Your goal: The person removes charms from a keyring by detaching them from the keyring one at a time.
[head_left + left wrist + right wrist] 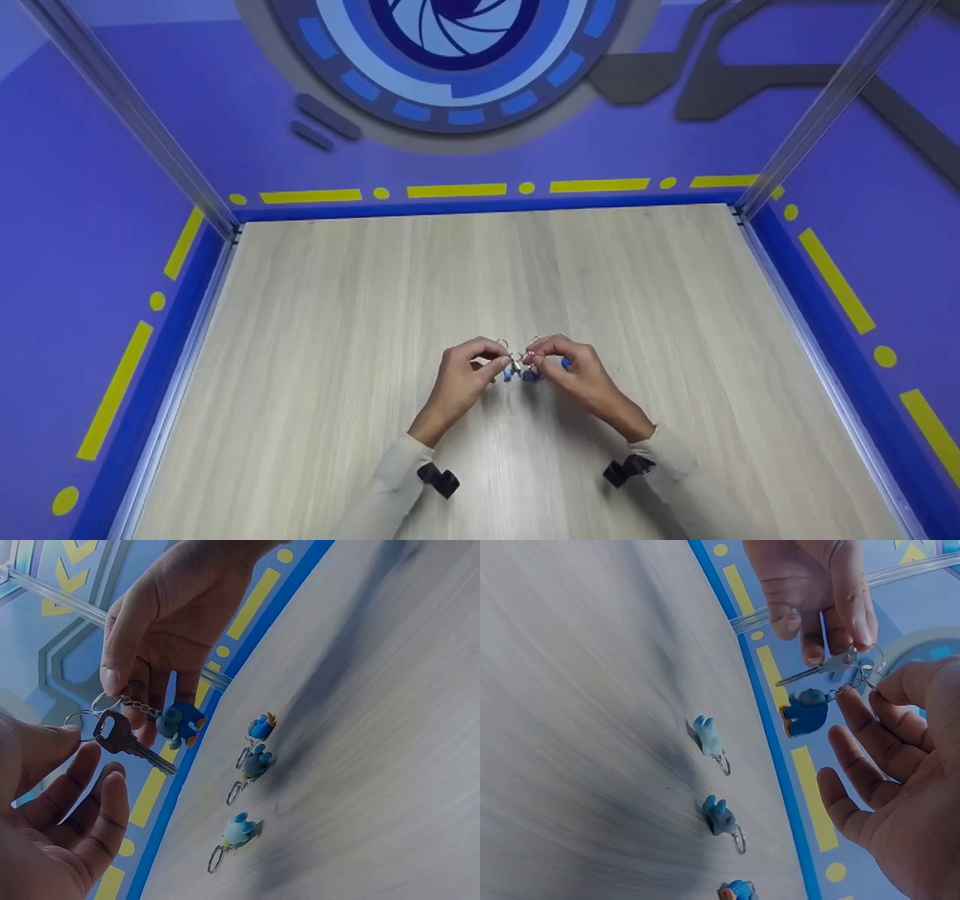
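In front of me my left hand [465,371] pinches a thin metal ring between thumb and finger. A key [118,735] hangs from this ring. Close beside it, my right hand [581,371] pinches the split ring of a keychain; a short chain joins it to a small blue animal figure [808,714] with orange feet. Both rings overlap between the fingertips, and I cannot tell whether they are linked. The key and figure dangle side by side above the table.
On the wooden table [337,315] lie a pale turquoise keychain [238,829], a grey-blue keychain [255,762] and a blue-and-orange keychain [262,726], in a row under the hands. Blue panels with yellow marks [457,190] wall in the back and sides.
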Motion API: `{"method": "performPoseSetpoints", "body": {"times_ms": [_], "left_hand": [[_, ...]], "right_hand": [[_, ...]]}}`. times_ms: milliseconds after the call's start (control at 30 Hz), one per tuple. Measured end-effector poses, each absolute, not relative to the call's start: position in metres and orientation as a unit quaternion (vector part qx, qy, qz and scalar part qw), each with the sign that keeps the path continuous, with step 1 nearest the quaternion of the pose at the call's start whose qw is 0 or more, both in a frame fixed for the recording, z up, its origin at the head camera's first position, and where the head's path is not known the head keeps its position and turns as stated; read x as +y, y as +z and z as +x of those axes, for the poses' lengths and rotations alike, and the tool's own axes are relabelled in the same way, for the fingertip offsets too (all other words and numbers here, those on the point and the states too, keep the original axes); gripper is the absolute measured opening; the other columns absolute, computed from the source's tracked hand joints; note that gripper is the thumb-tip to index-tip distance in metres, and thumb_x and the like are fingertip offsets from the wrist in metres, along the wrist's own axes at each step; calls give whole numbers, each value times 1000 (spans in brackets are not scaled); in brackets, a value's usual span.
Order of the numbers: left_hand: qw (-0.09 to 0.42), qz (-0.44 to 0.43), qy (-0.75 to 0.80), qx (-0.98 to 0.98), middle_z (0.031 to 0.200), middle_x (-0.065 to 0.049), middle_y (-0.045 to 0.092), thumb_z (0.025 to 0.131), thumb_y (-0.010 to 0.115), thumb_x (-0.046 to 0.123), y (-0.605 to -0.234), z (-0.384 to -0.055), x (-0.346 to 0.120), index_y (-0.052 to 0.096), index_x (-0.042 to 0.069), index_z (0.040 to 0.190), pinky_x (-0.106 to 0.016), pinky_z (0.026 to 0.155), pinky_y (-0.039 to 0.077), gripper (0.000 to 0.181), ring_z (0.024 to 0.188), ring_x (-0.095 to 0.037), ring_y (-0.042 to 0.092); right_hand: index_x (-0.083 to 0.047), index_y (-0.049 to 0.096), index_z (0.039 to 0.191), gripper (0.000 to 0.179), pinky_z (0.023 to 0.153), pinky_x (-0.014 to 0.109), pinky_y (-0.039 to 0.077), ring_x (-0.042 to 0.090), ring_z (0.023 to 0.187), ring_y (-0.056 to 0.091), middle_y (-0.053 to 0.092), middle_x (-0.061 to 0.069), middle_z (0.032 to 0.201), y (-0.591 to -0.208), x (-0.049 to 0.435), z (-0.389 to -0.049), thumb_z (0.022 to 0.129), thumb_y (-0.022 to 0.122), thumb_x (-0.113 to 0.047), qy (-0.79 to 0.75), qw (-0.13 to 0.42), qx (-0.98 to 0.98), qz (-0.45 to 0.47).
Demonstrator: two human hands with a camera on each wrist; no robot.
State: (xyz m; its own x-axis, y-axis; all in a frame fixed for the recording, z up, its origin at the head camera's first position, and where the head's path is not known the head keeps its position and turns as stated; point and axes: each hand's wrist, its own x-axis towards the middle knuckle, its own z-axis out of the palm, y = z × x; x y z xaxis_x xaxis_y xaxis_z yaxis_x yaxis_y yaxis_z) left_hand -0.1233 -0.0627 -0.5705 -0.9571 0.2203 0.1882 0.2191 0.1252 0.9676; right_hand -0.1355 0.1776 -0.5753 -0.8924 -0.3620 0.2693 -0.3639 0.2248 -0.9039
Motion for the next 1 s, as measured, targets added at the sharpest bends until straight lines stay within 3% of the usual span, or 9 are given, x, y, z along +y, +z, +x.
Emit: {"method": "performPoseSetpoints", "body": {"times_ms": [233, 367, 667, 1000], "left_hand": [[24, 151, 623, 767, 105, -5, 78, 102, 78, 8, -570, -124, -64, 81, 8, 104, -25, 72, 59, 3, 94, -15, 70], [33, 152, 605, 781, 107, -2, 78, 102, 77, 9, -567, -125, -65, 81, 8, 104, -28, 77, 59, 4, 97, -14, 69], [21, 173, 565, 806, 107, 3, 77, 101, 76, 5, -560, -128, -66, 81, 9, 103, -28, 77, 58, 6, 96, -12, 68], [23, 191, 546, 815, 103, -1, 77, 102, 77, 9, -552, -130, -62, 80, 5, 103, -26, 76, 57, 5, 93, -11, 66]], "right_hand": [[-2, 76, 94, 11, 105, 27, 53, 33, 114, 74, 81, 9, 111, -570, 176, -136, 104, 75, -5, 582, 12, -778, 237], [-9, 78, 95, 11, 106, 27, 53, 31, 114, 74, 81, 6, 111, -568, 175, -136, 104, 76, -4, 581, 15, -778, 237], [-7, 78, 97, 9, 105, 28, 53, 35, 115, 74, 80, 11, 113, -564, 177, -135, 105, 75, -8, 565, 9, -789, 242], [-8, 77, 96, 10, 105, 33, 55, 29, 114, 74, 79, 4, 114, -559, 177, -134, 105, 76, -11, 536, 13, -803, 262]]}}
